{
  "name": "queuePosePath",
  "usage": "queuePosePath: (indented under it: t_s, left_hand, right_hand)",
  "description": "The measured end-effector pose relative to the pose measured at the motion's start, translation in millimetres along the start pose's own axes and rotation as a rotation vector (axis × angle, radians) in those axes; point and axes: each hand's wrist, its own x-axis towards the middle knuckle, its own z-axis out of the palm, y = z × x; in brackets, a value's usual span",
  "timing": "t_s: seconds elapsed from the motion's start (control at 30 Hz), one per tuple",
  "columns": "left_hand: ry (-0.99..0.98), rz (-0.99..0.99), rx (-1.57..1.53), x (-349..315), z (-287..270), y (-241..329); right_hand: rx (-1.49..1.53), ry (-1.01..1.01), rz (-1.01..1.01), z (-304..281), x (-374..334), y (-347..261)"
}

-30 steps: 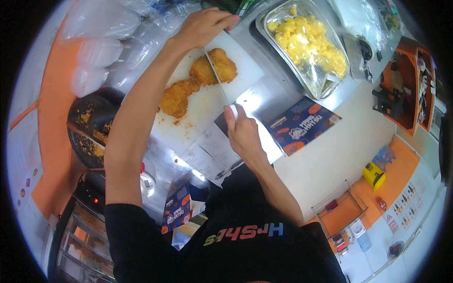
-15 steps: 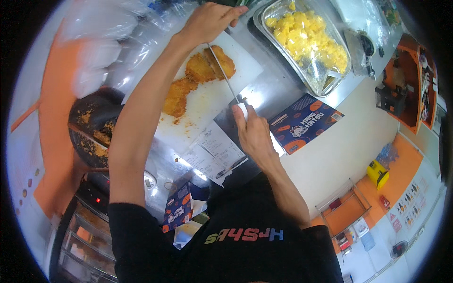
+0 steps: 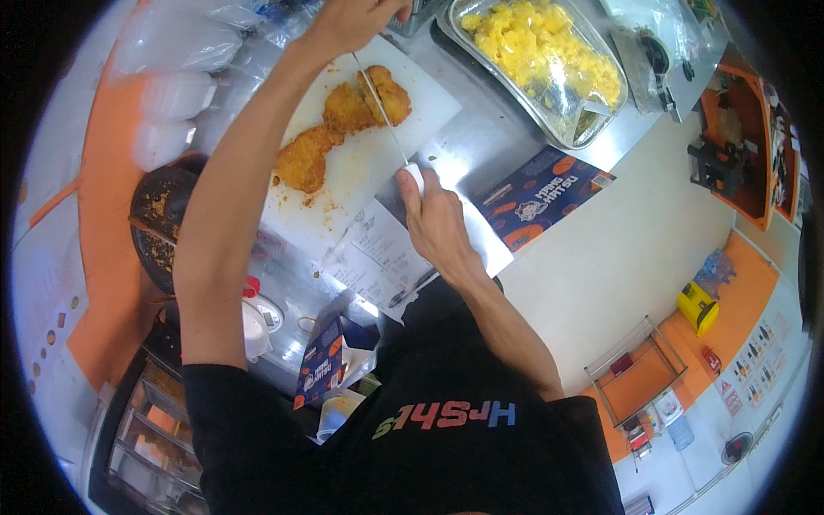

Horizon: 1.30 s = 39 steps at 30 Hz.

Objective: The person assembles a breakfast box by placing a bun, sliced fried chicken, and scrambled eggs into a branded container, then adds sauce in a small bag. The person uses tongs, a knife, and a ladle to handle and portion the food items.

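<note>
My right hand (image 3: 440,221) is closed round the white handle of a long knife (image 3: 384,110). The blade lies across the far-right piece of a golden, breaded fried cutlet (image 3: 348,109) on a white cutting board (image 3: 429,90). A second breaded cutlet (image 3: 302,165) lies nearer and to the left, touching or almost touching the first, with crumbs around it. My left hand (image 3: 354,24) reaches over the board's far side, beside a clear container (image 3: 418,19) at the picture's top. Most of its fingers are cut off by the top edge, so its grip is hidden.
A foil tray of yellow food (image 3: 549,60) under clear wrap stands far right. Paper slips (image 3: 371,253) and a pen lie near the board, a printed blue box (image 3: 545,199) to the right. Left are a dark crumb-filled pan (image 3: 154,215), a kitchen scale (image 3: 270,316) and plastic packs (image 3: 176,90).
The whole view has shifted, so the board and tray sit further up and left. My left hand has slid towards the top edge. The knife still crosses the cutlet.
</note>
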Motion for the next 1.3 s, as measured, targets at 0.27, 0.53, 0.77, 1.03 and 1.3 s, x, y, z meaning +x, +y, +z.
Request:
queuePosePath:
  t_s: [0.27,0.53,0.77,1.03,1.3]
  left_hand:
    - [-0.052,0.041,0.071,7.8,23.8,-5.0]
    - [-0.079,0.044,0.038,-6.4,35.7,-23.1]
    - [-0.061,0.059,0.081,-3.2,36.4,-6.1]
    - [-0.048,0.042,0.132,13.6,53.5,-6.5]
    - [0.009,-0.039,0.119,-9.7,13.5,-36.5]
  right_hand:
    - [0.047,0.008,0.056,-14.5,-8.7,-6.2]
    - [-0.105,0.131,0.001,13.7,6.2,10.7]
    - [-0.080,0.011,0.134,1.0,2.8,-0.4]
    - [0.035,0.114,0.057,22.0,2.3,20.9]
    - [0.021,0.070,-0.011,3.0,-9.9,11.5]
